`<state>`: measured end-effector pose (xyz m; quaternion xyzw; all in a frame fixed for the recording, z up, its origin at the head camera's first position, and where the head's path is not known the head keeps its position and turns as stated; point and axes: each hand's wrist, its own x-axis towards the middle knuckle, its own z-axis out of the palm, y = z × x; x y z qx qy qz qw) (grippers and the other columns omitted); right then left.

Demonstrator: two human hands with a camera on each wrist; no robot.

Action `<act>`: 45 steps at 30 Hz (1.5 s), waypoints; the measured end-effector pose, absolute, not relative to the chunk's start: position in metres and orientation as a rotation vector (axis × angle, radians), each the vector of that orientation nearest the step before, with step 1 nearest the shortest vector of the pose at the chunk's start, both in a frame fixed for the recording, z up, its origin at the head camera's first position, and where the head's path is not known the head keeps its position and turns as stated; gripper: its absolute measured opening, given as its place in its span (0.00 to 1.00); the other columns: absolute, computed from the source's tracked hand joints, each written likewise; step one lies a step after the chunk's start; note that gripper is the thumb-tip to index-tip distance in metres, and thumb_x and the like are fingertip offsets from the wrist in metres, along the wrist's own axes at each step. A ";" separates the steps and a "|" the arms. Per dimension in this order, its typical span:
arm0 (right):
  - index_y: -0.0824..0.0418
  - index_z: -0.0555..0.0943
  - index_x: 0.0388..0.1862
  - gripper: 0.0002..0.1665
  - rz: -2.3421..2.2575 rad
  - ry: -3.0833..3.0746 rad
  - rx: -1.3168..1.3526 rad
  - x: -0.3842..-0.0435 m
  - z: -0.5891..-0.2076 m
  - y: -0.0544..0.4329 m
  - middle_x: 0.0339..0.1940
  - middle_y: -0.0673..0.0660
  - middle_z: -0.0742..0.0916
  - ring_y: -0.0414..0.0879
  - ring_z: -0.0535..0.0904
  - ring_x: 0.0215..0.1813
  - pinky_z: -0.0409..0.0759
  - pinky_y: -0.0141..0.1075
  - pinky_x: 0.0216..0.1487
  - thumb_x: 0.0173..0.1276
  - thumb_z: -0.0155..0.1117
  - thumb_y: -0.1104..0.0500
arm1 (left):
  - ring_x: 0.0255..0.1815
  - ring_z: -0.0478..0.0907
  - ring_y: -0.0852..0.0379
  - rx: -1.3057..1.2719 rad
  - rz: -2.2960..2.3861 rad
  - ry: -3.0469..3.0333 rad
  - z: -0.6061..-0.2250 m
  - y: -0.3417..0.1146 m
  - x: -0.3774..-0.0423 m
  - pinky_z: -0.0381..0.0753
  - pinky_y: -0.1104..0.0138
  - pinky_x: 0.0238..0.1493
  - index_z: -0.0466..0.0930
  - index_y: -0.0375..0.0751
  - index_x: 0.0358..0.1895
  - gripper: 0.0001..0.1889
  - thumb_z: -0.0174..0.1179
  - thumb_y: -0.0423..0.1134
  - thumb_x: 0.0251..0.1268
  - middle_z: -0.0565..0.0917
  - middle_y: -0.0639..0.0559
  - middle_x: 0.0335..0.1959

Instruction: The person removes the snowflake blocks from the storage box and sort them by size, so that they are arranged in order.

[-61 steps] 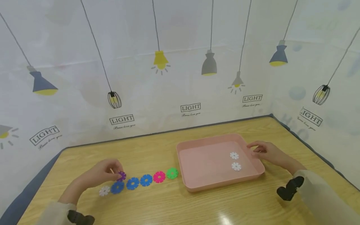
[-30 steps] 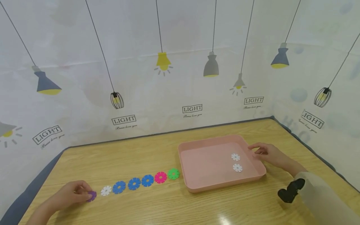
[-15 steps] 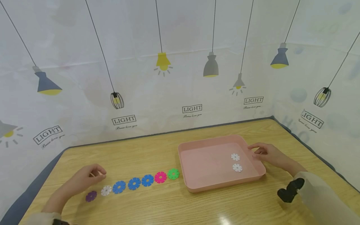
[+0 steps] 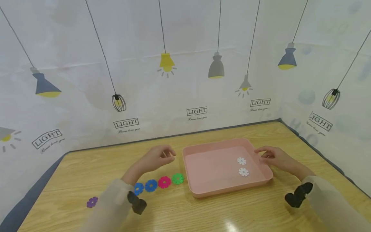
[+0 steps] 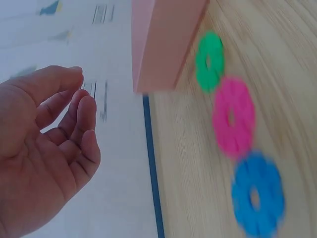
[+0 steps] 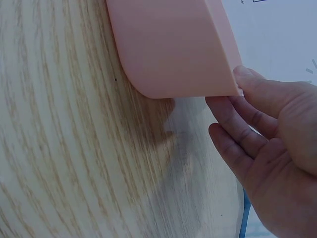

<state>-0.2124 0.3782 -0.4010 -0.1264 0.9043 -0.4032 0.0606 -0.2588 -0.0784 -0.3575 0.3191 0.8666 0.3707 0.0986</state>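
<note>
My left hand (image 4: 156, 158) hovers over the table, left of the pink tray (image 4: 208, 170), its fingers loosely bent around nothing in the left wrist view. On the tray's right rim, my right hand (image 4: 278, 159) pinches the edge between thumb and fingers, as the right wrist view shows. Two white snowflake discs (image 4: 239, 160) lie inside the tray. Outside it a row runs leftward: a green disc (image 4: 174, 179), a pink disc (image 4: 160, 183), a blue disc (image 4: 147, 186) and another partly covered blue disc (image 4: 141, 188). Farther left lies a purple disc (image 4: 89, 203). My left sleeve hides part of the row.
The wooden table (image 4: 179, 212) ends at a dark blue border along the back and sides. A pale curtain (image 4: 185, 83) printed with lamps surrounds it. Black wrist mounts (image 4: 298, 195) sit on both sleeves.
My left hand carried the purple disc leftward, set it down at the row's left end, let go, and moved right toward the tray. The right hand has stayed on the tray rim.
</note>
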 end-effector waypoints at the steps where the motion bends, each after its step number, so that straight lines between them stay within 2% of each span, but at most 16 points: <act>1: 0.70 0.69 0.59 0.24 -1.227 2.732 -0.384 -0.213 -0.401 0.379 0.39 0.61 0.82 0.50 0.78 0.40 0.77 0.35 0.38 0.66 0.58 0.61 | 0.33 0.74 0.56 0.959 1.097 2.542 -0.358 -0.065 -0.262 0.75 0.66 0.33 0.77 0.36 0.41 0.07 0.57 0.35 0.63 0.77 0.51 0.32; 9: 0.72 0.68 0.59 0.24 -1.244 2.725 -0.390 -0.211 -0.399 0.379 0.39 0.61 0.82 0.49 0.79 0.40 0.77 0.35 0.39 0.66 0.58 0.61 | 0.43 0.74 0.57 1.039 0.961 2.414 -0.366 0.021 -0.280 0.75 0.66 0.41 0.77 0.40 0.47 0.12 0.58 0.38 0.63 0.78 0.52 0.39; 15: 0.72 0.69 0.58 0.24 -1.253 2.720 -0.429 -0.212 -0.400 0.379 0.39 0.61 0.82 0.48 0.79 0.40 0.78 0.35 0.39 0.67 0.57 0.61 | 0.43 0.74 0.59 1.040 0.852 2.315 -0.367 0.064 -0.285 0.73 0.67 0.43 0.77 0.42 0.50 0.14 0.59 0.41 0.62 0.78 0.54 0.42; 20: 0.71 0.70 0.58 0.23 -1.241 2.730 -0.420 -0.214 -0.402 0.380 0.39 0.61 0.82 0.47 0.79 0.40 0.77 0.34 0.39 0.66 0.57 0.61 | 0.44 0.74 0.60 1.069 0.852 2.228 -0.374 0.089 -0.288 0.73 0.68 0.45 0.78 0.41 0.49 0.14 0.59 0.39 0.62 0.77 0.54 0.44; 30: 0.71 0.69 0.58 0.23 -1.239 2.729 -0.402 -0.213 -0.402 0.380 0.39 0.61 0.82 0.49 0.79 0.40 0.77 0.34 0.38 0.66 0.58 0.62 | 0.43 0.75 0.63 1.135 0.797 2.156 -0.388 0.128 -0.292 0.72 0.72 0.44 0.80 0.44 0.46 0.11 0.60 0.35 0.60 0.79 0.56 0.44; 35: 0.72 0.69 0.58 0.23 -1.250 2.721 -0.411 -0.213 -0.401 0.380 0.39 0.61 0.82 0.49 0.79 0.40 0.77 0.34 0.38 0.66 0.58 0.62 | 0.46 0.74 0.63 1.146 0.738 2.121 -0.388 0.136 -0.287 0.70 0.71 0.48 0.80 0.47 0.49 0.14 0.61 0.36 0.59 0.77 0.57 0.48; 45: 0.72 0.69 0.58 0.23 -1.268 2.711 -0.428 -0.212 -0.401 0.382 0.40 0.61 0.82 0.49 0.79 0.41 0.77 0.35 0.38 0.66 0.58 0.63 | 0.53 0.71 0.64 1.256 0.529 2.110 -0.393 0.151 -0.280 0.68 0.74 0.48 0.78 0.50 0.55 0.18 0.60 0.36 0.60 0.74 0.58 0.56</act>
